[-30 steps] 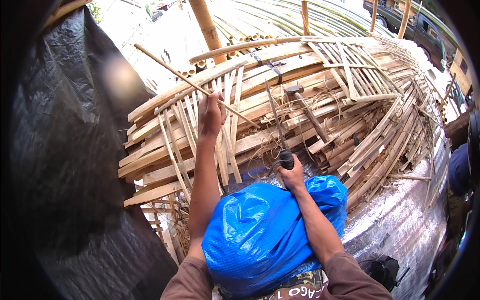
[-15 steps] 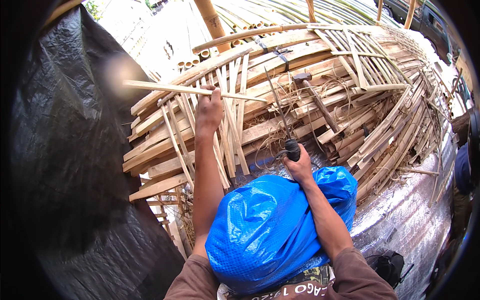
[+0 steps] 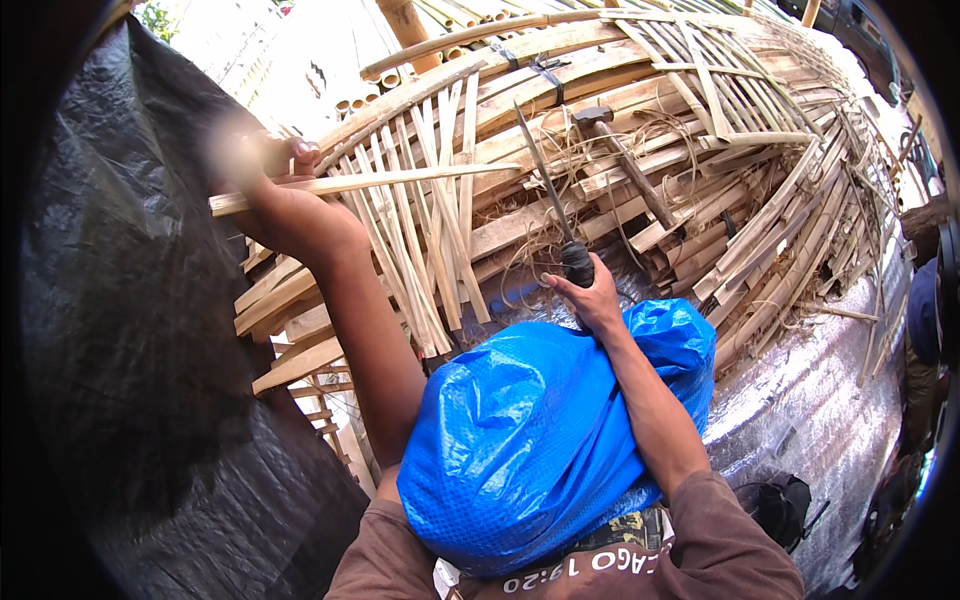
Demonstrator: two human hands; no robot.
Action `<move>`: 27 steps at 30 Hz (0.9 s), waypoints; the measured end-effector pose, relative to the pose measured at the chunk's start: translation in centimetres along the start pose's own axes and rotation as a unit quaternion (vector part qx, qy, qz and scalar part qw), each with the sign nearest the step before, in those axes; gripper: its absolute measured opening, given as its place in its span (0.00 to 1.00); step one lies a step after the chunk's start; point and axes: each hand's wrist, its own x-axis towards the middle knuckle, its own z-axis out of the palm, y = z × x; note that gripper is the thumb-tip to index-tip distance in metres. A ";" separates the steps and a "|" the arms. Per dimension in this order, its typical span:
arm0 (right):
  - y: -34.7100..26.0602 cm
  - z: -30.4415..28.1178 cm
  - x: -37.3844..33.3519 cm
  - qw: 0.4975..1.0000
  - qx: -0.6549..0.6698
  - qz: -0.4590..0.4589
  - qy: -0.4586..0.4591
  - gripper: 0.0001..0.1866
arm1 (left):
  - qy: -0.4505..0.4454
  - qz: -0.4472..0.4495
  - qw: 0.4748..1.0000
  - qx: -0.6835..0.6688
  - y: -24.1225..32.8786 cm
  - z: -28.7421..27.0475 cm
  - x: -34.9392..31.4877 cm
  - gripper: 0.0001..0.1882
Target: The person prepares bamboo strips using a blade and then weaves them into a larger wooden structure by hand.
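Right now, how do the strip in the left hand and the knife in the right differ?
The bamboo strip is pale, flat and lies about level, gripped at one end by the left hand. The knife is dark metal with a black handle, its tip pointing up and away from the right hand. The strip looks longer than the knife. Both are long, slim and held over the bamboo pile.

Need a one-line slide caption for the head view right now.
Left hand lifts a bamboo strip; right hand grips a knife above a blue bag.
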 end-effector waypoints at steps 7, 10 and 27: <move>-1.9 -0.1 -0.9 0.991 -0.099 -0.083 0.035 0.40 | 0.048 0.090 0.995 0.011 1.4 1.1 0.0 0.17; -2.3 0.1 -1.1 0.988 -0.096 -0.117 0.030 0.40 | -0.026 0.073 0.996 -0.053 1.9 0.4 -0.3 0.19; -10.0 1.9 -4.7 0.966 -0.051 -0.227 -0.117 0.32 | -0.362 -0.083 0.903 -0.217 2.5 -2.5 0.7 0.16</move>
